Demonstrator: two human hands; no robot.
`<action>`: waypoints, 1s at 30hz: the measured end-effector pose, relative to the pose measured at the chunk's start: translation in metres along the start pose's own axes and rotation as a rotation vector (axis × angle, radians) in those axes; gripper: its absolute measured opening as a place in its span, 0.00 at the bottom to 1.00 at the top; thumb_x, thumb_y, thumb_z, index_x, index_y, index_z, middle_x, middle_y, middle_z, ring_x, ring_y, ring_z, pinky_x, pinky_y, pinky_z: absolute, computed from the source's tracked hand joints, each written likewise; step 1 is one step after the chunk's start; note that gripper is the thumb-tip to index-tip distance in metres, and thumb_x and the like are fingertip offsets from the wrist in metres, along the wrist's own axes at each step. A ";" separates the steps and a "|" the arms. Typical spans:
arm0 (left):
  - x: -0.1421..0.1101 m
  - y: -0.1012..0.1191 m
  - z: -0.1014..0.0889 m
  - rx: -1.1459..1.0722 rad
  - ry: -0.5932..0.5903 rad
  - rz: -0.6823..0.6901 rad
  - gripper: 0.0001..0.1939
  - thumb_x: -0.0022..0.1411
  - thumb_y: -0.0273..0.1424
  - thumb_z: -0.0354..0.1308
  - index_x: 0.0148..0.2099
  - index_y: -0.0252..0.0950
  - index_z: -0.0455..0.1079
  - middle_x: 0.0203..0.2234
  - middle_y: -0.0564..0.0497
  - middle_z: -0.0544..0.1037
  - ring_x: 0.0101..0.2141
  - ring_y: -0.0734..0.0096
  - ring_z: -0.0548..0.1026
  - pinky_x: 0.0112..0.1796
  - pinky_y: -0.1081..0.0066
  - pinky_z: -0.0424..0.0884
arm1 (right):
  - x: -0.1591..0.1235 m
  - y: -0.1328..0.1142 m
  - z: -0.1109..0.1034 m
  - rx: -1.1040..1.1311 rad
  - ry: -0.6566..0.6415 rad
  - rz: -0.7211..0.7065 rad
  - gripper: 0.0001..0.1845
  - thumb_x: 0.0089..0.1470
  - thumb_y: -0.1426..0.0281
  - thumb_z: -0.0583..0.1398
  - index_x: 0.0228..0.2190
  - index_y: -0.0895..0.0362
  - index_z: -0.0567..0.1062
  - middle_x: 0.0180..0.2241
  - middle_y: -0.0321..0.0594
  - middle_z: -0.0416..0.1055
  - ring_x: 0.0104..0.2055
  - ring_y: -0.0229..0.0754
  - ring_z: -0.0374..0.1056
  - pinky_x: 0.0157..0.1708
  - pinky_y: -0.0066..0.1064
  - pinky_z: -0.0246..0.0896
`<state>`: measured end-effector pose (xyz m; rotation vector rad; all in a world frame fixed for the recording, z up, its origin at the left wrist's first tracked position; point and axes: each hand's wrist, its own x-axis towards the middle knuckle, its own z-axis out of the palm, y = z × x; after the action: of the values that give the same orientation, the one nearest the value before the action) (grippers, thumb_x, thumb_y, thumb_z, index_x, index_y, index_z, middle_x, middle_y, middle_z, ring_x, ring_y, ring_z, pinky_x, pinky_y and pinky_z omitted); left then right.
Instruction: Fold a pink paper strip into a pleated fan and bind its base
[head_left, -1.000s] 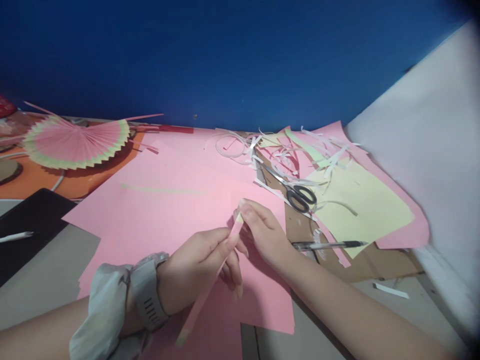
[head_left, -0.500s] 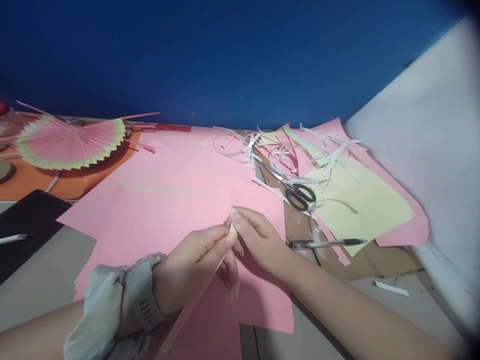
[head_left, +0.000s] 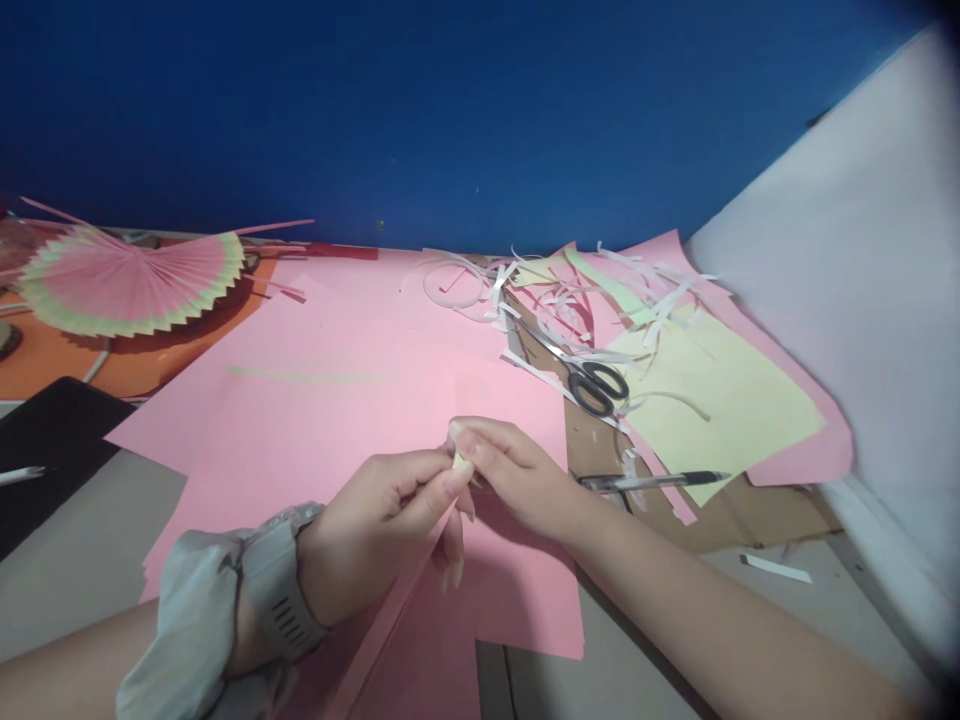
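Left hand and right hand both pinch the paper strip near its tip, apparently for control; scissors lie beside the pink sheet's right edge.

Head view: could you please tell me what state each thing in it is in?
Pink paper strip: gripped at one end, slanting.
Left hand: closed on the strip.
Right hand: pinching the strip's end.
Paper fan: pleated, spread open.
Scissors: lying down, blades apparently closed.
Pen: lying down; capped or not, unclear.
Yellow paper sheet: lying flat, partly covered by scraps.
Pink paper sheets: spread out, overlapping.
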<state>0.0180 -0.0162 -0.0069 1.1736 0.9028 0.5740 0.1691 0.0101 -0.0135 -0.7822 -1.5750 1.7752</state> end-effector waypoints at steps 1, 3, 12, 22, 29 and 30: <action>0.000 0.000 0.000 -0.002 -0.001 0.000 0.18 0.65 0.40 0.45 0.27 0.35 0.63 0.12 0.58 0.70 0.14 0.79 0.67 0.22 0.78 0.64 | 0.000 0.000 0.000 0.011 -0.009 0.003 0.19 0.62 0.63 0.47 0.21 0.57 0.61 0.17 0.29 0.61 0.21 0.30 0.59 0.25 0.24 0.55; -0.001 0.001 -0.001 0.015 -0.015 0.021 0.18 0.65 0.38 0.44 0.28 0.34 0.64 0.13 0.57 0.72 0.16 0.79 0.69 0.25 0.77 0.66 | 0.000 0.000 0.000 0.013 0.012 0.009 0.20 0.61 0.63 0.47 0.21 0.57 0.61 0.17 0.29 0.60 0.21 0.30 0.59 0.25 0.24 0.55; 0.001 -0.001 -0.003 -0.226 -0.200 0.041 0.07 0.63 0.31 0.50 0.36 0.33 0.64 0.28 0.49 0.79 0.27 0.74 0.75 0.34 0.72 0.70 | -0.005 0.005 0.000 -0.052 0.197 0.134 0.20 0.58 0.55 0.50 0.26 0.58 0.66 0.15 0.27 0.55 0.16 0.29 0.52 0.16 0.22 0.46; -0.001 0.005 -0.005 -0.006 -0.280 -0.087 0.11 0.62 0.34 0.52 0.30 0.33 0.66 0.26 0.49 0.80 0.29 0.71 0.78 0.33 0.75 0.70 | 0.004 0.009 -0.001 0.181 0.293 -0.006 0.20 0.59 0.61 0.50 0.19 0.56 0.58 0.16 0.26 0.44 0.17 0.30 0.39 0.16 0.24 0.36; -0.003 0.006 -0.005 -0.074 -0.293 -0.117 0.11 0.61 0.35 0.52 0.30 0.33 0.65 0.25 0.49 0.79 0.28 0.70 0.78 0.31 0.75 0.70 | 0.004 0.008 0.002 0.223 0.316 -0.004 0.21 0.59 0.60 0.51 0.19 0.56 0.57 0.15 0.26 0.44 0.17 0.29 0.39 0.16 0.24 0.36; -0.003 0.006 -0.005 -0.081 -0.295 -0.125 0.11 0.61 0.35 0.52 0.30 0.33 0.65 0.25 0.49 0.78 0.28 0.70 0.78 0.31 0.75 0.70 | 0.004 0.008 0.002 0.239 0.318 -0.002 0.21 0.59 0.59 0.51 0.18 0.56 0.56 0.15 0.26 0.44 0.16 0.29 0.39 0.16 0.24 0.36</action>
<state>0.0124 -0.0137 -0.0011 1.0860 0.6880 0.3220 0.1646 0.0117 -0.0217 -0.8934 -1.1344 1.6996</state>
